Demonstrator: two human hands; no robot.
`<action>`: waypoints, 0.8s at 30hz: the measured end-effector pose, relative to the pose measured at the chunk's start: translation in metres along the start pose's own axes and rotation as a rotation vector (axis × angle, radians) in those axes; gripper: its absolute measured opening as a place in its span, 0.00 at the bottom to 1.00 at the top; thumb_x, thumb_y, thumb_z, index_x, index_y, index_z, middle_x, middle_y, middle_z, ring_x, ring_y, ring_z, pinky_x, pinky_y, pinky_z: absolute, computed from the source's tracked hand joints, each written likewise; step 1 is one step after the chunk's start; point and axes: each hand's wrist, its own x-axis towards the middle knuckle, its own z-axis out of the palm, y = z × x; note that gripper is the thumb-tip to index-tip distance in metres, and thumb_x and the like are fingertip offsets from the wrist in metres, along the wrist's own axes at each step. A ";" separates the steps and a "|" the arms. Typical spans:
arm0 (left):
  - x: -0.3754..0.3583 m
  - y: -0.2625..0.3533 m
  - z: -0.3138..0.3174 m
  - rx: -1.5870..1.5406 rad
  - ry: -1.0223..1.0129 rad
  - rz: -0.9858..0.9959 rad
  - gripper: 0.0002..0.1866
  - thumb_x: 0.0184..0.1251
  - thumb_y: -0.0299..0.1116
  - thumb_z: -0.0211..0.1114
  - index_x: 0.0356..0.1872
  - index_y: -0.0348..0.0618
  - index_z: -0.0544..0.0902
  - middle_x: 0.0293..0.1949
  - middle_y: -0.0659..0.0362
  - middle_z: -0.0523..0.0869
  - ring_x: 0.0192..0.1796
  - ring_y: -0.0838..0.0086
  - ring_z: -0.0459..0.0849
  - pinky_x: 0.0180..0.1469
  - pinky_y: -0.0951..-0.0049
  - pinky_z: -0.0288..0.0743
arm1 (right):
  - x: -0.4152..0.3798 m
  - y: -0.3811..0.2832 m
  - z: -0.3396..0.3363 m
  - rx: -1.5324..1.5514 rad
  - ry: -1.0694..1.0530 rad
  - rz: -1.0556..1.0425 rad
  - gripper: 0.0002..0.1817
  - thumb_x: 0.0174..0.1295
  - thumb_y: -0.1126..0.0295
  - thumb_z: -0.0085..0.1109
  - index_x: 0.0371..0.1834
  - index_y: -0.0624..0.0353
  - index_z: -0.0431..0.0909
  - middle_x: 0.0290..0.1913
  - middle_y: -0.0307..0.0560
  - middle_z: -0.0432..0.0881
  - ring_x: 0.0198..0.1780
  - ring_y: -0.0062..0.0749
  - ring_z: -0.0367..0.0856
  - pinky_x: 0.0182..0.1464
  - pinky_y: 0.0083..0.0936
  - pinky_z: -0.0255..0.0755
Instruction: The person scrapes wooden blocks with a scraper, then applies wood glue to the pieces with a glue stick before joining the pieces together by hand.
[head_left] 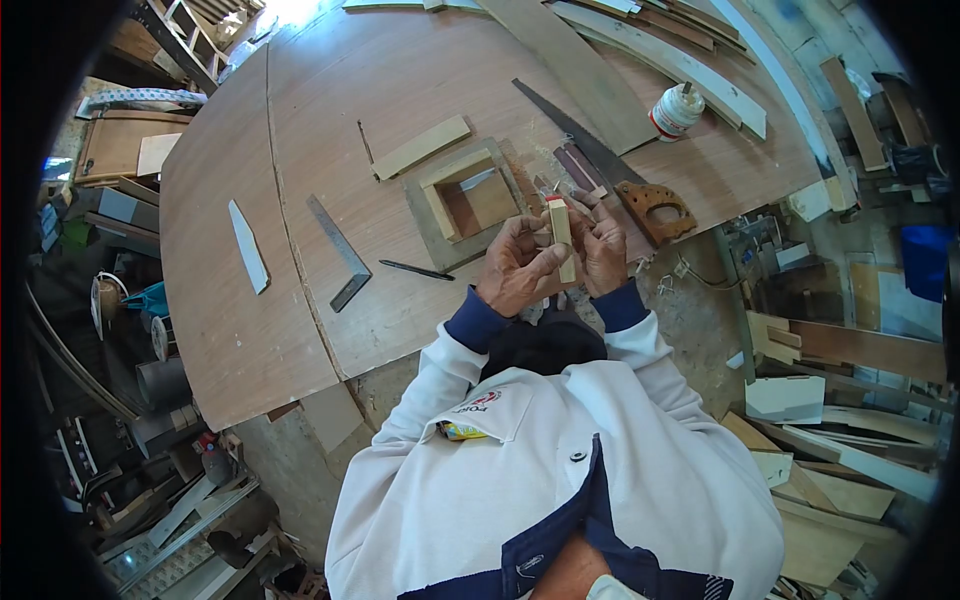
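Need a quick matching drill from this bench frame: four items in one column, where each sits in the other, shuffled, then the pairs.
Items:
1. small wood block
2. glue bottle
3. try square
4. handsaw

Places:
A. lying on the bench, left of the wooden frame
B. held upright between the left hand and the right hand
C. lying on the bench right of the wooden frame, blade running away from the person, handle nearest the hands
D. on the bench at its far right, beside long curved strips

Pairs: 1-B, 2-D, 3-A, 4-C
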 end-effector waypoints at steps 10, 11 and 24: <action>0.019 -0.006 0.009 0.443 0.028 0.176 0.36 0.61 0.32 0.70 0.66 0.39 0.59 0.50 0.48 0.81 0.43 0.72 0.82 0.44 0.74 0.76 | 0.005 -0.024 -0.019 -0.339 -0.037 -0.179 0.20 0.64 0.80 0.54 0.60 0.60 0.72 0.50 0.53 0.82 0.49 0.28 0.82 0.54 0.24 0.76; 0.022 -0.007 0.011 0.511 0.044 0.218 0.37 0.61 0.31 0.70 0.67 0.39 0.57 0.50 0.47 0.81 0.43 0.70 0.82 0.44 0.73 0.77 | 0.005 -0.033 -0.020 -0.495 -0.079 -0.238 0.21 0.63 0.80 0.54 0.60 0.61 0.73 0.50 0.53 0.82 0.50 0.28 0.82 0.54 0.24 0.76; 0.069 -0.015 0.024 0.466 -0.036 0.137 0.36 0.66 0.31 0.65 0.67 0.39 0.51 0.46 0.45 0.82 0.41 0.70 0.82 0.43 0.74 0.76 | 0.040 -0.092 -0.055 -1.273 -0.187 -0.824 0.22 0.53 0.69 0.68 0.53 0.55 0.79 0.54 0.50 0.74 0.51 0.44 0.77 0.51 0.33 0.74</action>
